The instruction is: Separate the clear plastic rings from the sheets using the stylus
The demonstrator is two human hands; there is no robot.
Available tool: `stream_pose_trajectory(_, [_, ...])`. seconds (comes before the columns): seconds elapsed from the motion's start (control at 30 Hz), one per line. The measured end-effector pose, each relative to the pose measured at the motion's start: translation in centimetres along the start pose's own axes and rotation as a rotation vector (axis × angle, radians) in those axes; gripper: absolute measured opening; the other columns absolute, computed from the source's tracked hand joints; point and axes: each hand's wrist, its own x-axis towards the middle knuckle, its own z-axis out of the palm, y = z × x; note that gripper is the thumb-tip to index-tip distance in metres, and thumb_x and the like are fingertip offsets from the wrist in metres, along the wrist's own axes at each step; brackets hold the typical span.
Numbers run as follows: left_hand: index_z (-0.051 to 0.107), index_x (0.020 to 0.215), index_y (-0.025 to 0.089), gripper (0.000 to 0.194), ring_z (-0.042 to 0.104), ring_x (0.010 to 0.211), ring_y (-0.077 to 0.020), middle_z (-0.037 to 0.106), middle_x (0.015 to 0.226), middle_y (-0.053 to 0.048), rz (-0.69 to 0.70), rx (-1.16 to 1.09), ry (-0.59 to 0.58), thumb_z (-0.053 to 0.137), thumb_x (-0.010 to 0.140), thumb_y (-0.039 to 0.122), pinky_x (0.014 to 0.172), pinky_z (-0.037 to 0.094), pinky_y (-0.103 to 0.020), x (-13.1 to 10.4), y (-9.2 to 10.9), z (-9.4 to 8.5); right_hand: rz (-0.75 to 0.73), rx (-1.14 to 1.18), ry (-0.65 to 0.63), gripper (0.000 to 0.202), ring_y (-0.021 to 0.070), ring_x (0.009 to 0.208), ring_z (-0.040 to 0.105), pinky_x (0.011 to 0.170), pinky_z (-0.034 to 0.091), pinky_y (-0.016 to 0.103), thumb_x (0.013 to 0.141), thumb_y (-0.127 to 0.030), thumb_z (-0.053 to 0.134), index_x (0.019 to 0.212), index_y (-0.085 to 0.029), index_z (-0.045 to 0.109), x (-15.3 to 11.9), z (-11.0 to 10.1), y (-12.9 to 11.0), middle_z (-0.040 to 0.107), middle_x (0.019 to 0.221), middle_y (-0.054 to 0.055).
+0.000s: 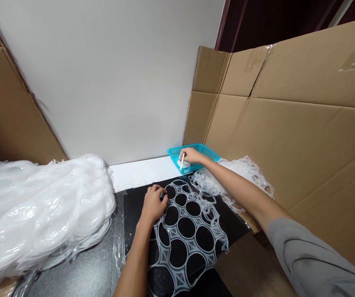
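Observation:
A translucent rubbery sheet [191, 208] with rows of round holes lies on a black mat [137, 214]. At its upper left edge is my left hand [155, 202], fingers curled and thumb bent in toward them. What sits between those fingertips is mostly hidden, though the sheet's edge runs right to them. My right hand [192, 155] reaches over a turquoise plastic basket [210, 153], closed round a thin white stick [182, 161] that points down into it. Something white in the basket is partly covered by this hand.
Large stacks of white translucent rings [50, 206], wrapped in clear plastic, stand at the left. Loose thin rings [245, 171] heap up beside the basket at the right. Cardboard panels [288, 123] wall the right side, and a pale wall [118, 82] rises behind.

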Motion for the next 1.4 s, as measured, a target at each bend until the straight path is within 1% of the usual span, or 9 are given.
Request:
stream_pose_trajectory(0.2, [0.077,0.095,0.022,0.018,0.059,0.107,-0.0296,0.069,0.110,-0.010,-0.005,0.006,-0.007,0.060,0.090,0.021,0.097,0.050,-0.046,0.0,0.0,0.0,-0.006,-0.028,-0.070,0.011,0.0191,0.087,0.075,0.067,0.046,0.021,0.080,-0.010,0.076,0.074,-0.017,0.070,-0.1,0.6,0.0,0.081,0.090,0.006])
stream_pose_trajectory(0.3, [0.077,0.095,0.021,0.017,0.060,0.108,-0.0300,0.069,0.110,-0.010,-0.005,0.005,-0.012,0.060,0.090,0.020,0.097,0.050,-0.046,0.1,0.0,0.1,-0.002,-0.053,-0.060,0.007,0.0201,0.091,0.075,0.069,0.047,0.022,0.084,-0.011,0.072,0.080,-0.017,0.071,0.0,0.4,0.0,0.082,0.097,0.008])
stream_pose_trajectory(0.43, [0.076,0.095,0.021,0.017,0.060,0.109,-0.0301,0.069,0.110,-0.010,-0.007,0.004,-0.006,0.060,0.091,0.020,0.098,0.049,-0.046,0.1,0.0,0.2,-0.021,-0.093,-0.079,0.013,0.0198,0.099,0.075,0.073,0.047,0.021,0.089,-0.008,0.064,0.084,-0.018,0.070,-0.3,0.1,0.3,0.082,0.105,0.008])
stream_pose_trajectory(0.63, [0.077,0.095,0.022,0.017,0.060,0.108,-0.0296,0.068,0.110,-0.010,-0.002,0.009,-0.007,0.061,0.091,0.021,0.097,0.050,-0.045,0.0,0.0,0.2,-0.037,-0.202,-0.094,0.015,0.0249,0.090,0.072,0.070,0.042,0.026,0.094,-0.023,0.070,0.079,-0.018,0.070,-1.1,-0.1,1.0,0.080,0.097,0.012])
stream_pose_trajectory(0.77, [0.076,0.096,0.021,0.017,0.060,0.109,-0.0297,0.068,0.111,-0.010,-0.002,0.010,-0.017,0.060,0.091,0.021,0.098,0.050,-0.045,0.1,0.0,0.1,-0.029,-0.215,-0.099,0.013,0.0244,0.088,0.072,0.070,0.043,0.026,0.095,-0.024,0.069,0.084,-0.017,0.073,-1.3,-0.5,1.5,0.080,0.097,0.012])
stream_pose_trajectory(0.87, [0.076,0.096,0.021,0.017,0.059,0.109,-0.0294,0.068,0.111,-0.010,-0.007,0.009,-0.022,0.060,0.092,0.021,0.099,0.049,-0.046,0.1,0.0,0.1,-0.041,-0.200,-0.103,0.013,0.0233,0.093,0.073,0.075,0.045,0.025,0.096,-0.025,0.069,0.088,-0.017,0.075,-1.2,-0.9,1.5,0.081,0.101,0.011])
stream_pose_trajectory(1.03, [0.076,0.096,0.021,0.017,0.059,0.109,-0.0285,0.068,0.111,-0.010,-0.008,0.008,-0.029,0.060,0.092,0.020,0.099,0.049,-0.044,0.1,0.1,0.0,-0.075,-0.189,-0.124,0.028,0.0230,0.094,0.073,0.078,0.046,0.026,0.104,-0.033,0.057,0.089,-0.018,0.075,-1.1,-1.0,1.1,0.081,0.104,0.011])
stream_pose_trajectory(1.17, [0.077,0.096,0.020,0.016,0.060,0.109,-0.0284,0.068,0.111,-0.010,-0.014,0.022,-0.031,0.061,0.092,0.018,0.099,0.050,-0.043,0.1,0.3,-0.2,-0.095,-0.206,-0.135,0.027,0.0241,0.093,0.071,0.076,0.045,0.027,0.104,-0.033,0.057,0.091,-0.017,0.075,-1.1,-0.3,1.0,0.080,0.104,0.011])
stream_pose_trajectory(1.4, [0.076,0.099,0.020,0.015,0.060,0.111,-0.0289,0.069,0.113,-0.009,-0.013,0.035,-0.057,0.063,0.092,0.021,0.099,0.049,-0.044,0.1,0.5,-0.5,-0.133,-0.195,-0.122,0.043,0.0208,0.082,0.068,0.074,0.041,0.027,0.109,-0.034,0.045,0.083,-0.016,0.075,-0.7,0.0,0.6,0.079,0.092,0.010])
